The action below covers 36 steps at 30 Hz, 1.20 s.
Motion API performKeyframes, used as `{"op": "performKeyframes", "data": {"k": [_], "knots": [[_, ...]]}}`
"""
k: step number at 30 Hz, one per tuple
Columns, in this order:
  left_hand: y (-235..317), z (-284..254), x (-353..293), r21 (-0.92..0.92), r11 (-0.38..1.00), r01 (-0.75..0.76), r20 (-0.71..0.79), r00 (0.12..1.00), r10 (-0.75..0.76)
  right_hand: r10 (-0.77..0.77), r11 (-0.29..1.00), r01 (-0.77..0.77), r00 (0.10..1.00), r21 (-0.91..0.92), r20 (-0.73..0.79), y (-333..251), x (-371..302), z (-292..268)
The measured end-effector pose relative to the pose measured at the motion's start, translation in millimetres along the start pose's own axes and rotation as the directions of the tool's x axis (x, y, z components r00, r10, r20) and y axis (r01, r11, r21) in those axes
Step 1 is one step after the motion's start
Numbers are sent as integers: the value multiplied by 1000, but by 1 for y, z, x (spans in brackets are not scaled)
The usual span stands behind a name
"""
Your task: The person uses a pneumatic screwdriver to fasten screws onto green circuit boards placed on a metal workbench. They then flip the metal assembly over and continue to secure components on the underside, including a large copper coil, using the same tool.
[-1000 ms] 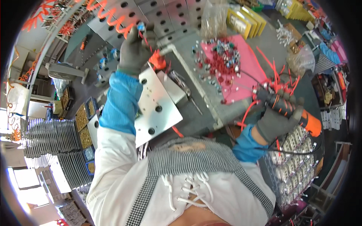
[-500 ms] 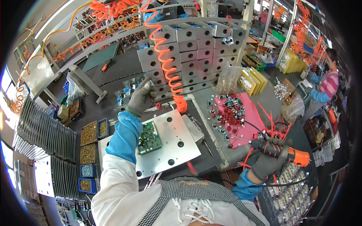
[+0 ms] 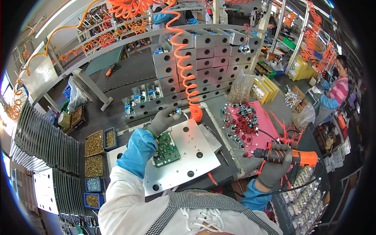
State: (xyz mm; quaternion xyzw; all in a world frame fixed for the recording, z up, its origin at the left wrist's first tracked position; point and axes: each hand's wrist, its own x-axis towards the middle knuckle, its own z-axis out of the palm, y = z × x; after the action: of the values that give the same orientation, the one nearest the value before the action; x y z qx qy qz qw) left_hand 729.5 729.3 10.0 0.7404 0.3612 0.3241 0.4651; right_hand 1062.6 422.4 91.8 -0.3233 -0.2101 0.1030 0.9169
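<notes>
left hand [image 3: 164,120] at centre pinches a small blue part [image 3: 178,111] above the plate [image 3: 184,154]; right hand [image 3: 274,172], lower right, grips a screwdriver [image 3: 288,156].

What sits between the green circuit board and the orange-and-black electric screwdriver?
In the head view, bare silver metal plate with round holes lies between the green circuit board and the orange-and-black electric screwdriver.

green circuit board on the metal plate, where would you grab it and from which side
Grip the green circuit board by its bare long edges, coming from above on its right side. It lies flat on the metal plate, components up, so its face gives no clean hold. The blue sleeve covers its left side; the left hand is just beyond it.
</notes>
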Motion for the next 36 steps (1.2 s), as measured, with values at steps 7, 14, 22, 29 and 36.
{"op": "performKeyframes", "data": {"k": [7, 14, 22, 29, 36], "knots": [[-9, 0, 3, -127, 990, -61, -121, 992, 45, 68, 998, -68, 997, 10, 35, 21, 22, -2], [62, -35, 9, 344, 892, -294, -173, 913, 368, 170, 984, -173, 983, 49, 63, 53, 39, 0], [15, 14, 0, 656, 614, -438, 336, 898, 283, 241, 968, -249, 960, 41, 141, 86, 43, 15], [-9, 48, -7, 611, 648, -456, 490, 860, 143, 246, 966, -257, 953, 41, 175, 88, 44, 26], [-17, 47, -9, 565, 721, -402, 499, 862, 89, 256, 958, -276, 945, 75, 202, 84, 29, 46]]}}
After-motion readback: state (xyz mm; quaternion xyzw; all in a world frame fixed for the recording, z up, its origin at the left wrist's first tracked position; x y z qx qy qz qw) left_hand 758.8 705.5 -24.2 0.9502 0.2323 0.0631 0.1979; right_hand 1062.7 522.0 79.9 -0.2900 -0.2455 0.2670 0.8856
